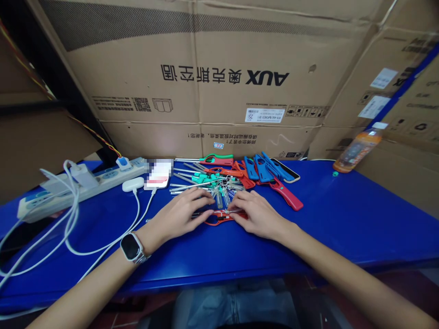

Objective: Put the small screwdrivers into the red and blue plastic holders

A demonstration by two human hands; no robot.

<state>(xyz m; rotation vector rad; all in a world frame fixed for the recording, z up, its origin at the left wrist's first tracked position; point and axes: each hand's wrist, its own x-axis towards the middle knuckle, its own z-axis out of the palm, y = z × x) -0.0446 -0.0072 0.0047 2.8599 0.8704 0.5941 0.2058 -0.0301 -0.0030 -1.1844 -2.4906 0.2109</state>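
While both hands rest on the blue table (343,219), a red plastic handle piece (219,219) lies flat between them, close to the near edge. The left hand (181,212) lies on its left end with fingers almost straight, pressing and not closing. The right hand (259,214) has curved fingers whose tips meet at a thin metal rod (230,211) on the piece; if they really pinch it, I cannot tell. At 12 o'clock from the hands is a loose pile of metal rods with teal tips (195,179), and at 1 o'clock are blue plastic handles (264,169). I think the rod can slip and roll into this pile, because it is thin and the fingers are so near.
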